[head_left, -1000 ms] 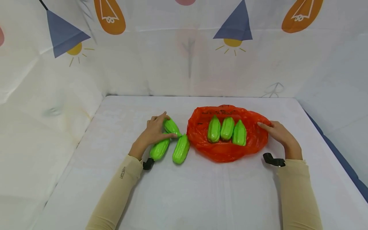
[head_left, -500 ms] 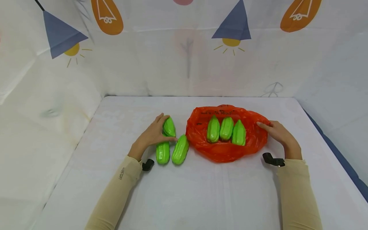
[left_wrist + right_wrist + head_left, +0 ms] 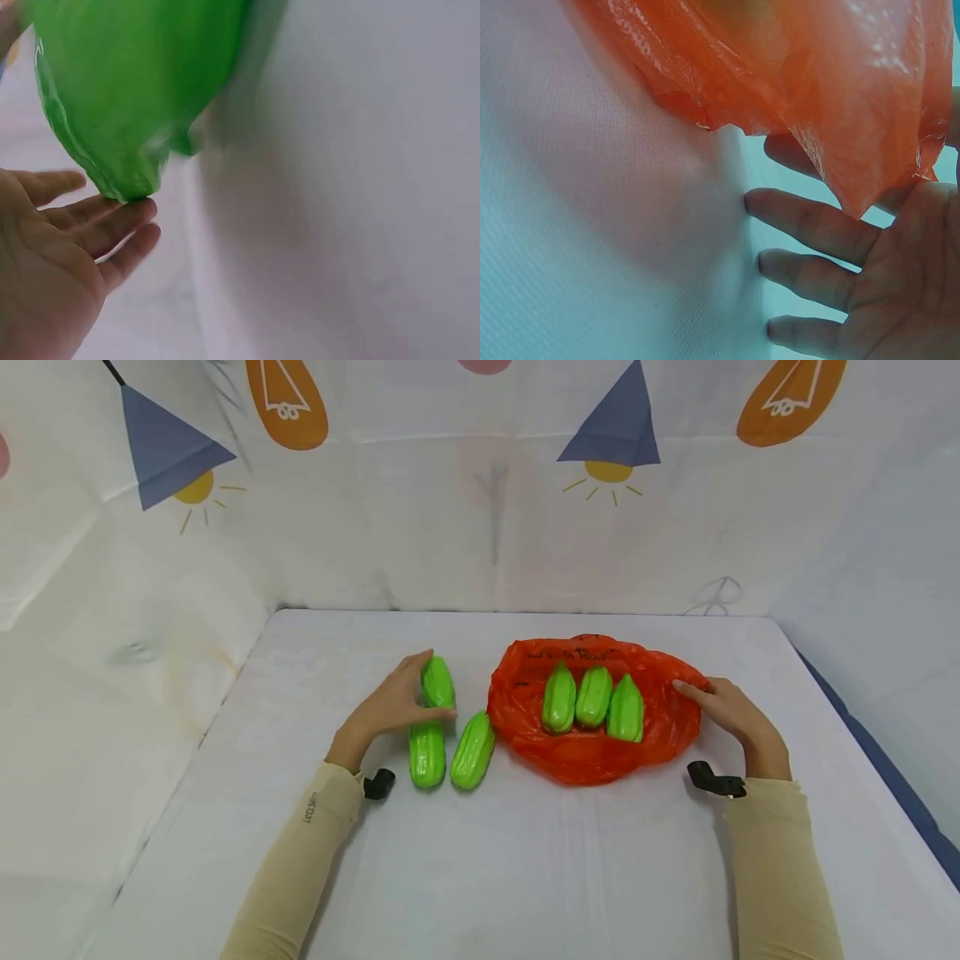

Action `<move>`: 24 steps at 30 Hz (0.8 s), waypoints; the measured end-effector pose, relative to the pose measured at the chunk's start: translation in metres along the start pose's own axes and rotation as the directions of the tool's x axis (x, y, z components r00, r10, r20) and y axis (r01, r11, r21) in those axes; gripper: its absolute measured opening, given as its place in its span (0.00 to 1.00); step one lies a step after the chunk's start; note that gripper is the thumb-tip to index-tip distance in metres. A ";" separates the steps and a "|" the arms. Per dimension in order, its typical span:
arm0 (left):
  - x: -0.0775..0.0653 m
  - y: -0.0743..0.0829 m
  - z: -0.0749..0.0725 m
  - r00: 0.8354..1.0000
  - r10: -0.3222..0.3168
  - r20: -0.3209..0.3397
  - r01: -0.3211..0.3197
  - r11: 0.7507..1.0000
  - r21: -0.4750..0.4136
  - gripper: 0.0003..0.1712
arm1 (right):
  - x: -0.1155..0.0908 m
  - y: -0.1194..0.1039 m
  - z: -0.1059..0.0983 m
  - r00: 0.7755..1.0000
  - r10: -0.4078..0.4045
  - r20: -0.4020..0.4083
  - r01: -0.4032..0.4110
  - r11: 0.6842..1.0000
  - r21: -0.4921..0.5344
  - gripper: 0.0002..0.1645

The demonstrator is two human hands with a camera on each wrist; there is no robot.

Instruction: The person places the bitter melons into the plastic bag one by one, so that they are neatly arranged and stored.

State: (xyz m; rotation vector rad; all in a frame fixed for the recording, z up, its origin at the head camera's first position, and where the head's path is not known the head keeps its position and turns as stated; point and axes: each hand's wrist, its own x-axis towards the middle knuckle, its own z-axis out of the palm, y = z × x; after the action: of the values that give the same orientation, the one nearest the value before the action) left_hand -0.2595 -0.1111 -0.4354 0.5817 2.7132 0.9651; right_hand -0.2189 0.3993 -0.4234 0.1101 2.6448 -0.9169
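Turned straighter now, the green gourd (image 3: pixel 438 683) my left hand (image 3: pixel 390 700) pinches end to end, left of the red bag (image 3: pixel 592 762) my right hand (image 3: pixel 731 710) grips, could slip, its skin being glossy.

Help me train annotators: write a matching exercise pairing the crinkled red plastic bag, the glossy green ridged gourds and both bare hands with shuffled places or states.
1. Crinkled red plastic bag
2. Glossy green ridged gourds
3. Left hand
4. Right hand

A. Holding the bag's rim
B. Touching a gourd outside the bag
C. Lying open on the white table
D. Three inside the bag, three outside

Pairs: 1-C, 2-D, 3-B, 4-A
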 end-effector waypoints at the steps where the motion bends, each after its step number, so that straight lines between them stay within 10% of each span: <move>1: -0.002 -0.001 -0.006 1.000 -0.009 -0.011 0.009 1.000 -0.019 0.70 | 0.000 0.000 0.000 1.000 0.001 0.001 -0.001 1.000 0.001 0.49; 9: -0.015 -0.014 -0.038 0.995 -0.062 -0.073 0.056 0.995 -0.085 0.67 | 0.001 0.001 0.000 1.000 0.002 0.004 -0.002 1.000 0.013 0.50; 24: -0.015 -0.006 -0.037 0.995 -0.018 -0.095 0.010 0.996 -0.086 0.64 | 0.002 0.000 0.001 1.000 0.000 0.000 0.000 1.000 0.022 0.50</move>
State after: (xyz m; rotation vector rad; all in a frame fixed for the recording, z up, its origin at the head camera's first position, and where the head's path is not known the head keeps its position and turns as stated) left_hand -0.2595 -0.1420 -0.4101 0.5123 2.7378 1.1272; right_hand -0.2208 0.3988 -0.4253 0.1159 2.6356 -0.9463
